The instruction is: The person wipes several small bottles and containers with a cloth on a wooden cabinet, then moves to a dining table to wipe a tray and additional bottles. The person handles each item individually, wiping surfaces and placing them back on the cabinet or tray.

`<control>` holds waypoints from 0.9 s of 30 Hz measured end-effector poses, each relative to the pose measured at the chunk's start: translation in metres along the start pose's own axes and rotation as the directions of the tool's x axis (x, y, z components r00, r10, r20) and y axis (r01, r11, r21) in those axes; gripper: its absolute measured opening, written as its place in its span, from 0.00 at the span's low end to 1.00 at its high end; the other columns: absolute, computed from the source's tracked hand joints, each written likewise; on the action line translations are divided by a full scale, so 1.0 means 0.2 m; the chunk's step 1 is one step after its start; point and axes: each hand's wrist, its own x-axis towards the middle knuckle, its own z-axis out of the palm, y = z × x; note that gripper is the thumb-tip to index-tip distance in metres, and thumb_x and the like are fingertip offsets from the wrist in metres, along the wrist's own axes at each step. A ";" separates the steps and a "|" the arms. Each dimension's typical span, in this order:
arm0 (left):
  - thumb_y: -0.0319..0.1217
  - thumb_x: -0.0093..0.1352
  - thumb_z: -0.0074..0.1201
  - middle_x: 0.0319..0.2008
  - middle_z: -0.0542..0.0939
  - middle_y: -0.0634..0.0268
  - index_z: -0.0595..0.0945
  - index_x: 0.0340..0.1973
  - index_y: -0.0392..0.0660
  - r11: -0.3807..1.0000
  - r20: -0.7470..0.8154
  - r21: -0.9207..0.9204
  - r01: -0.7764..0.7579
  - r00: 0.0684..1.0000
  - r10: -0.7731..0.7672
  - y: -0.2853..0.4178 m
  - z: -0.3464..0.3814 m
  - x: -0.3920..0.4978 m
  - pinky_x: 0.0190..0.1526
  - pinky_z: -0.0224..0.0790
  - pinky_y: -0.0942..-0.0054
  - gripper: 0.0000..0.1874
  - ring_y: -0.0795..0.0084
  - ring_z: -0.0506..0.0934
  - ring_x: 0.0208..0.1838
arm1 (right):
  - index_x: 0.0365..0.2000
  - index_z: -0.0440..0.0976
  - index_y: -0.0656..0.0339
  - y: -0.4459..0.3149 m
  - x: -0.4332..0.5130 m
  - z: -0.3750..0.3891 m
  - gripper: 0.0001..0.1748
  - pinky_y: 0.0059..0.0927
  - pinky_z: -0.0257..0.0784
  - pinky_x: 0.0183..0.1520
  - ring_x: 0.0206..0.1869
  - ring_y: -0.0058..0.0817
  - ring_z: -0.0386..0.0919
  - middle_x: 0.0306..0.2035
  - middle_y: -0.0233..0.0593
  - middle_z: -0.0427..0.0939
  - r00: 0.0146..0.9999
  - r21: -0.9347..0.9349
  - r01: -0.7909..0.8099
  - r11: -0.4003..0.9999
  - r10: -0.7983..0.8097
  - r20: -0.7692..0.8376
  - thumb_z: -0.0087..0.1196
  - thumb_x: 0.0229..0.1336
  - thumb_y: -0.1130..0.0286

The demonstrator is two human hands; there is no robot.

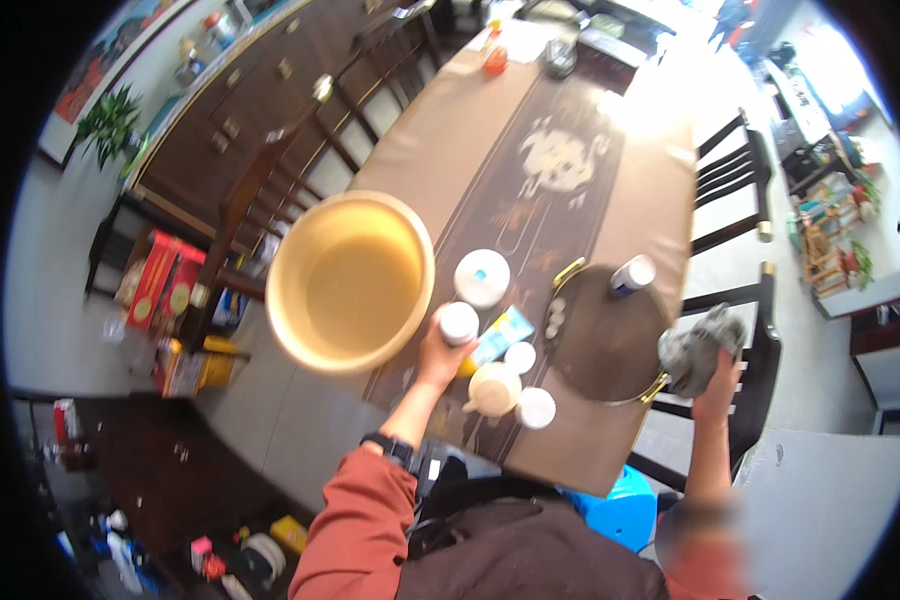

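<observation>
My left hand (441, 355) is closed around a white-capped container (458, 323) above the dining table. My right hand (714, 384) grips a crumpled grey cloth (701, 349) beyond the table's right edge. Beside the left hand lie a blue and yellow tube (504, 333), a round white container (481, 278), a cream teapot-like vessel (494, 389) and white round lids or cups (536, 408). A dark round tray (607, 345) with brass-coloured handles carries a white-lidded jar (633, 274) and small pale round things (556, 318).
A large yellow plastic basin (351, 282) stands at the table's left edge. Dark wooden chairs (735, 180) line both sides. An orange spray bottle (495, 58) stands at the far end. A blue plastic object (621, 512) is below the near edge.
</observation>
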 end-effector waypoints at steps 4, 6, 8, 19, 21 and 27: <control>0.31 0.48 0.72 0.47 0.74 0.56 0.68 0.54 0.42 0.970 -0.042 -0.126 -0.209 0.978 0.206 0.25 -0.09 -0.03 0.52 0.67 0.65 0.39 0.62 0.74 0.51 | 0.53 0.68 0.61 -0.11 -0.33 0.07 0.24 0.34 0.68 0.56 0.50 0.30 0.74 0.49 0.38 0.74 0.976 0.176 -0.110 0.978 0.073 0.204 0.48 0.61 0.58; 0.31 0.48 0.72 0.44 0.72 0.57 0.69 0.52 0.42 0.949 -0.030 -0.070 -0.308 0.951 0.307 0.47 -0.23 -0.10 0.51 0.67 0.63 0.38 0.58 0.73 0.49 | 0.51 0.68 0.63 -0.19 -0.44 0.17 0.24 0.33 0.69 0.55 0.50 0.30 0.74 0.48 0.39 0.75 0.955 0.201 -0.103 0.974 0.040 0.293 0.49 0.61 0.57; 0.30 0.47 0.71 0.44 0.69 0.57 0.70 0.49 0.42 0.879 0.011 -0.061 -0.474 0.880 0.475 0.71 -0.35 -0.17 0.50 0.66 0.61 0.36 0.54 0.71 0.48 | 0.50 0.69 0.64 -0.31 -0.54 0.33 0.24 0.31 0.69 0.55 0.49 0.29 0.75 0.46 0.39 0.75 0.920 0.259 -0.034 0.965 -0.071 0.386 0.49 0.59 0.59; 0.33 0.44 0.69 0.39 0.75 0.54 0.74 0.47 0.41 0.685 0.287 -0.056 -0.727 0.645 0.708 1.14 -0.35 -0.49 0.48 0.69 0.62 0.33 0.53 0.74 0.46 | 0.39 0.72 0.61 -0.47 -0.90 0.95 0.12 0.31 0.67 0.45 0.40 0.34 0.70 0.33 0.39 0.71 0.687 -0.201 0.613 0.764 -0.389 0.614 0.58 0.53 0.70; 0.34 0.44 0.70 0.39 0.76 0.54 0.75 0.46 0.40 0.589 0.228 0.077 -0.804 0.589 0.775 1.13 -0.37 -0.50 0.47 0.69 0.61 0.34 0.52 0.74 0.45 | 0.39 0.72 0.62 -0.43 -0.93 0.95 0.09 0.25 0.67 0.45 0.40 0.26 0.71 0.33 0.35 0.73 0.779 -0.087 0.441 0.893 -0.333 0.531 0.55 0.58 0.72; 0.37 0.43 0.71 0.38 0.76 0.54 0.72 0.49 0.38 0.429 0.298 0.111 -0.896 0.442 0.846 1.16 -0.40 -0.55 0.46 0.69 0.59 0.39 0.50 0.74 0.44 | 0.42 0.71 0.64 -0.51 -0.89 0.91 0.09 0.18 0.69 0.41 0.37 0.13 0.71 0.35 0.28 0.75 0.911 0.136 -0.001 0.991 -0.055 0.409 0.51 0.63 0.73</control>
